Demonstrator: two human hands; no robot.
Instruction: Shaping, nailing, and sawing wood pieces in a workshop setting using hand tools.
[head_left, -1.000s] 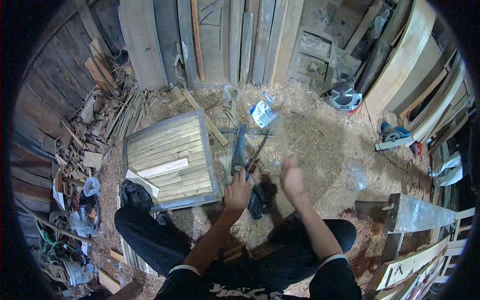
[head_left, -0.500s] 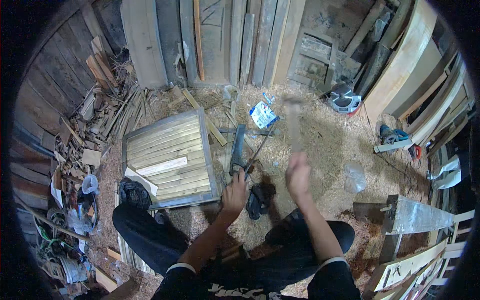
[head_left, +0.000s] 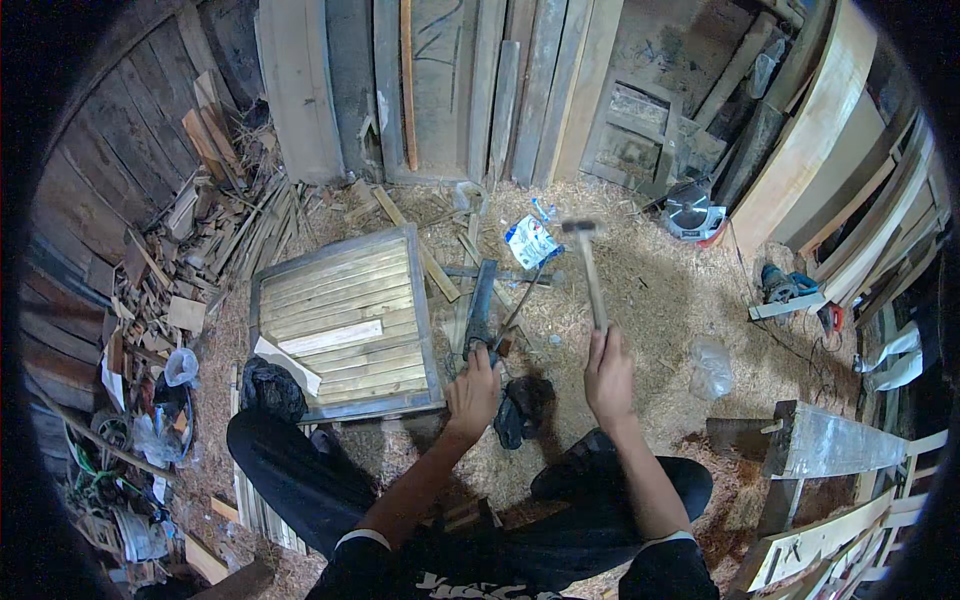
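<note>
My right hand (head_left: 610, 385) is closed around the wooden handle of a hammer (head_left: 592, 275). Its metal head points away from me, raised over the sawdust floor. Forward of my knees, my left hand (head_left: 472, 395) has its fingers bent together at the near end of a blue-grey bar (head_left: 480, 300). What exactly those fingers pinch is hidden. From beside the fingertips a thin dark rod (head_left: 522, 308) slants up to the right. A crumpled black bag (head_left: 520, 410) lies just right of my left hand.
A framed slatted wooden panel (head_left: 345, 325) lies at left, with loose pale strips on it. Beyond the hammer are a blue-and-white packet (head_left: 530, 242) and a circular saw (head_left: 690, 212). Wood scraps (head_left: 190, 280) pile at far left. A clear plastic bag (head_left: 710, 367) lies at right.
The hammer, blurred by motion before, now shows sharply, and my right hand has shifted slightly right and nearer to me. My left hand stays at the bar's near end.
</note>
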